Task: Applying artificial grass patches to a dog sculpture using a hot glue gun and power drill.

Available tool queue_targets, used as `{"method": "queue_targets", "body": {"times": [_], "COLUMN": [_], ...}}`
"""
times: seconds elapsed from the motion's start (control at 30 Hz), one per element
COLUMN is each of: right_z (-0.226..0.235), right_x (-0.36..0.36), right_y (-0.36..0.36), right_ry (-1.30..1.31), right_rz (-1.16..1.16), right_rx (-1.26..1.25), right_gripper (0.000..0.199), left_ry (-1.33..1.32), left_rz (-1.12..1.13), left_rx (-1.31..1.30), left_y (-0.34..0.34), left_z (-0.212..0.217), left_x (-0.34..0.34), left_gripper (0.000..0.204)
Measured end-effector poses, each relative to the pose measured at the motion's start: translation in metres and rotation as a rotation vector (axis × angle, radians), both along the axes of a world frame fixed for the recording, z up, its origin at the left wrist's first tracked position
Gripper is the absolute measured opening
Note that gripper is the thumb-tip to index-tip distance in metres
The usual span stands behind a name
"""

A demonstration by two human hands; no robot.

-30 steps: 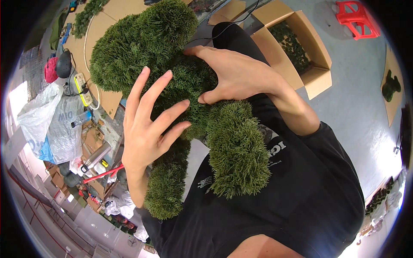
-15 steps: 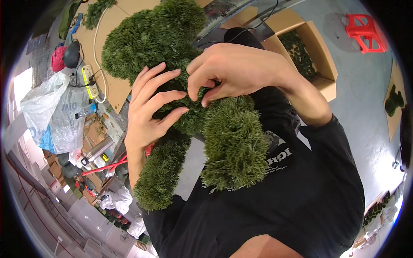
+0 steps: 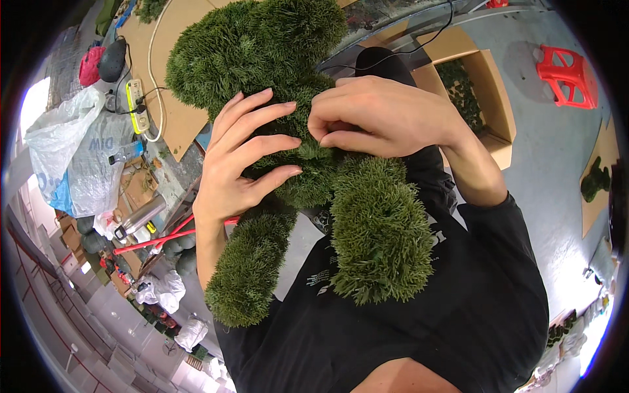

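Observation:
A bulky figure covered in artificial green foliage lies in front of me, with a thick rounded mass at the far end. Two stubby limbs point toward me: a slimmer left limb beside my left forearm, and a thicker right limb against my black shirt. My left hand rests on the figure's middle, fingers spread over the foliage. Across from it, my right hand is closed in a pinch at the foliage surface. Whatever lies between its fingertips is hidden.
A cardboard box with green pieces inside stands at far right, near a red plastic stool. On the left are a power strip, a clear plastic bag, a steel flask and cardboard on the table.
The figure and both hands have shifted slightly right in the view. My right hand has turned so its back shows more, with its fingers still pinched; my left hand keeps its spread pose.

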State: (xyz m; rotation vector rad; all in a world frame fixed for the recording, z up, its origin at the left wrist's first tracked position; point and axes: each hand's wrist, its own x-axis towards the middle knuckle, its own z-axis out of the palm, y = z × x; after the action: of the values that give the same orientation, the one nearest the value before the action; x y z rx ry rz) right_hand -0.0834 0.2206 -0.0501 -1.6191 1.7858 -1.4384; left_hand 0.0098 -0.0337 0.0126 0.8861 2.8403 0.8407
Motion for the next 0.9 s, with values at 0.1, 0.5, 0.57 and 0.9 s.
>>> {"method": "queue_targets", "body": {"times": [0.1,0.5,0.57,0.9], "right_z": [0.0,-0.02,-0.017,0.004], "right_x": [-0.003,0.005,0.004,0.008], "right_y": [0.008,0.013,0.01,-0.002], "right_ry": [-0.272,-0.977,-1.019,-1.019], "right_rz": [0.017,-0.05,-0.019,0.017], "right_rx": [0.09,-0.222,-0.251,-0.248], "right_gripper": [0.011,0.014,0.015,0.017], "left_ry": [-0.006,0.064,0.13,0.216], "left_rz": [0.01,0.011,0.04,0.027], "left_rx": [-0.003,0.19,0.234,0.259], "left_y": [-0.001,0.005,0.011,0.03], "left_z": [0.0,0.005,0.009,0.015], "left_x": [-0.001,-0.009,-0.01,-0.031], "left_gripper": [0.038,0.043,0.045,0.045]}}
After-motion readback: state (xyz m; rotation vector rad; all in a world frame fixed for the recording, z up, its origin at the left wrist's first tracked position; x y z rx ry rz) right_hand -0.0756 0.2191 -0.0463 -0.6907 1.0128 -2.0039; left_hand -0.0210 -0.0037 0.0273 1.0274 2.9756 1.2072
